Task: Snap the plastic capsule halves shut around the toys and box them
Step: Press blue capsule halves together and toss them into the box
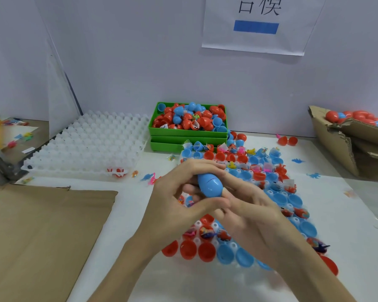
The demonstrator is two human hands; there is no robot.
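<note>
Both hands are wrapped round 1 blue egg capsule (210,185), left hand (175,199) and right hand (249,208) squeezing it above the white tray (205,277) of red and blue halves. Green bin (188,132) behind, cardboard box (336,144) at right.

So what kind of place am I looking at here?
Most likely a small toy-packing workstation. Both hands grip a blue capsule above a tray of open capsule halves; a green bin holds more, and a cardboard box holds closed ones.
</note>
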